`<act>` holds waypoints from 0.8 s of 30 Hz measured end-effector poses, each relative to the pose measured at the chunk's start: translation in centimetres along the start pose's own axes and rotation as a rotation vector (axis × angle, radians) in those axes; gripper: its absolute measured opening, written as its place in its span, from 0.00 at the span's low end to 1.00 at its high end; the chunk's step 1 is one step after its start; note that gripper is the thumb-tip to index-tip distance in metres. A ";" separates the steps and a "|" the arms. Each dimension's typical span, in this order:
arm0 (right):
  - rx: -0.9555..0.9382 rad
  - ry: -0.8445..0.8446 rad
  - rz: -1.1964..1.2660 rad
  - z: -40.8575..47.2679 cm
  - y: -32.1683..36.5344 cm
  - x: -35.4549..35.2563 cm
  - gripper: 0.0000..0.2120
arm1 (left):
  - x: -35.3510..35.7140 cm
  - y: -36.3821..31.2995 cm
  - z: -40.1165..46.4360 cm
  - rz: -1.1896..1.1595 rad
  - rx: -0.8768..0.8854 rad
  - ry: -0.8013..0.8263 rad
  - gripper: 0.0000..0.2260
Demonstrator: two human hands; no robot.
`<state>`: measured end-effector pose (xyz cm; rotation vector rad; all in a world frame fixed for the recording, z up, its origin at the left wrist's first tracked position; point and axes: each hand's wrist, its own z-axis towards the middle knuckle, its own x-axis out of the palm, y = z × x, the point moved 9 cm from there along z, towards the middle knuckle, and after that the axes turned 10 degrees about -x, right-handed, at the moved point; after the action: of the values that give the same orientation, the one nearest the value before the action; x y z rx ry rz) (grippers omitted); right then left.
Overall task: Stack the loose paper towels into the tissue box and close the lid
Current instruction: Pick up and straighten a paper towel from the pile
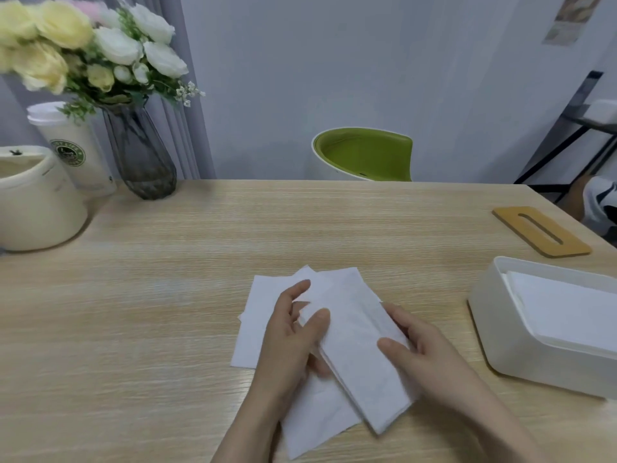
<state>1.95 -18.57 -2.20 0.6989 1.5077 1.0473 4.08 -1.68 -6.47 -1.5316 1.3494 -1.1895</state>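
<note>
Head view
Table [167, 295]: pale wood grain, filling the near half of the scene.
Towels [354, 342]: loose white sheets fanned on the table at near centre; one folded bundle lies on top, slanting from far left to near right, with flatter sheets spread under it to the left and near side.
Left hand [290, 335]: thumb on top of the bundle's left edge, fingers curled beneath it, so it grips the bundle; the index finger stretches out over the sheets behind.
Right hand [417, 345]: holds the bundle's right edge, thumb pressed on top, fingers wrapped along the side.
Hands: apart, one on each long edge of the same bundle.
Box [500, 335]: white, open on top, at the near right of the table, well apart from the hands; a flat stack of white paper already lies inside.
Lid [541, 230]: thin wooden plate with a long slot, flat on the table just beyond the box, apart from it.
Vase [140, 155]: dark glass, far left, holding white and yellow flowers [83, 45].
Cup [73, 148]: white with a green round logo, just left of the vase.
Pot [36, 202]: cream, rounded, at the left edge.
Chair [364, 155]: green seat in a white shell, beyond the table's far edge.
</note>
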 end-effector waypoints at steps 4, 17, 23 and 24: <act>-0.036 0.100 0.053 0.3 0.7 -1.0 0.18 | 0.9 -0.9 -0.1 0.212 0.049 0.107 0.19; -0.073 -0.420 0.336 -1.4 -3.2 -3.2 0.13 | 1.1 -1.6 -1.4 0.074 0.202 -0.068 0.21; -0.096 -0.435 0.200 -1.7 -3.7 -2.8 0.13 | 1.5 -1.3 -1.7 0.188 0.212 -0.031 0.23; -0.078 -0.431 0.194 -1.8 -4.2 -2.5 0.13 | 1.7 -1.0 -1.7 0.199 0.193 -0.014 0.24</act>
<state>1.16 -22.99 -4.87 0.9609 1.0384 1.0147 2.70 -3.17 -4.78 -1.2381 1.3041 -1.1448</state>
